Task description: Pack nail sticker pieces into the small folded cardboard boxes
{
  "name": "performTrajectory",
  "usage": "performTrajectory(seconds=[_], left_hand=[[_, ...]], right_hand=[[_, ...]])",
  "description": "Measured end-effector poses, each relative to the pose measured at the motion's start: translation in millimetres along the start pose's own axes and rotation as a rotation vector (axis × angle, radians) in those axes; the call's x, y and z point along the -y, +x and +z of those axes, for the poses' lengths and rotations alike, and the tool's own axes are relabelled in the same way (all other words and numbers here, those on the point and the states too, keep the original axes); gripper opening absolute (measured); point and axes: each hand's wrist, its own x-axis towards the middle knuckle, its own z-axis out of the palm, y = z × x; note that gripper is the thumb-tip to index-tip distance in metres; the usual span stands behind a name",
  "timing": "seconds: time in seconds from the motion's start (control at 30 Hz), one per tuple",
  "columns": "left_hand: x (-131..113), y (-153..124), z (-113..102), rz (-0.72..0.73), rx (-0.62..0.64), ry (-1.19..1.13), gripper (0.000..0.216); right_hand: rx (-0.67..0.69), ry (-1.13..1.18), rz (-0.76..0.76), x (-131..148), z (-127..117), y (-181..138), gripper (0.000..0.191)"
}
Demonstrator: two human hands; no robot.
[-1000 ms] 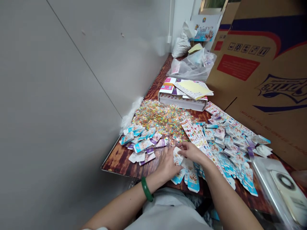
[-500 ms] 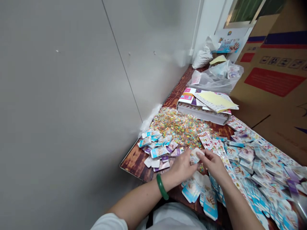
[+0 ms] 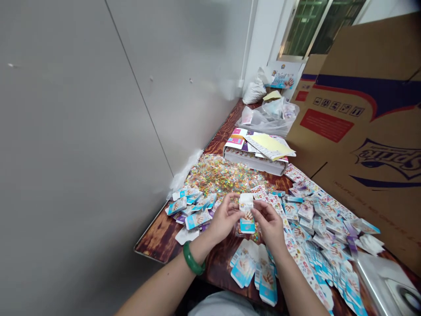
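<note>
A small white-and-blue cardboard box printed with a hand picture is held upright in front of me, its white top flap raised. My left hand is closed on its left edge, a green bangle round the wrist. On its right edge my right hand grips it between thumb and fingers. Flat blue-and-white boxes lie fanned out just below my hands. Behind the held box spreads a heap of small clear packets with colourful bits. To the left is a pile of similar boxes.
Sticker sheets and many boxes cover the table's right side. A thick stack with yellow paper and a plastic bag stand further back. A grey wall borders the left, a large carton the right.
The box has turned from tilted to upright, its printed front now facing me. Both hands have shifted to its sides. My view has swung right, showing more of the carton and a metallic object.
</note>
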Motion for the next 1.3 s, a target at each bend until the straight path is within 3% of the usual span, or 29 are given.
performTrajectory(seconds=[0.2, 0.4, 0.5, 0.63, 0.73, 0.87, 1.13, 1.2, 1.3], left_hand=[[-7, -1, -3, 0.049, 0.088, 0.070, 0.035], [-7, -1, -12, -0.024, 0.175, 0.097, 0.021], [-7, -4, -12, 0.032, 0.184, 0.229, 0.033], [-3, -11, -4, 0.116, 0.083, 0.573, 0.072], [3, -13, 3, 0.181, -0.001, 0.807, 0.060], [8, -12, 3, 0.255, -0.045, 0.966, 0.052], [7, -17, -1, 0.369, -0.013, 1.093, 0.048], [8, -17, -1, 0.384, -0.019, 1.099, 0.049], [7, -16, 1, 0.370, -0.023, 1.072, 0.050]], right_hand=[[0.069, -0.041, -0.021, 6, -3, -1, 0.032], [0.214, -0.065, 0.045, 7, -4, -7, 0.023], [0.267, -0.101, 0.097, 5, -4, -8, 0.025], [0.142, -0.094, 0.024, 5, 3, -5, 0.021], [0.048, -0.098, -0.053, 8, 9, -6, 0.037], [0.087, -0.193, -0.103, 15, 12, -12, 0.021], [0.064, -0.090, 0.103, 32, 13, -4, 0.020], [0.051, -0.090, 0.095, 32, 15, -3, 0.018], [0.026, -0.141, -0.035, 29, 18, -8, 0.014]])
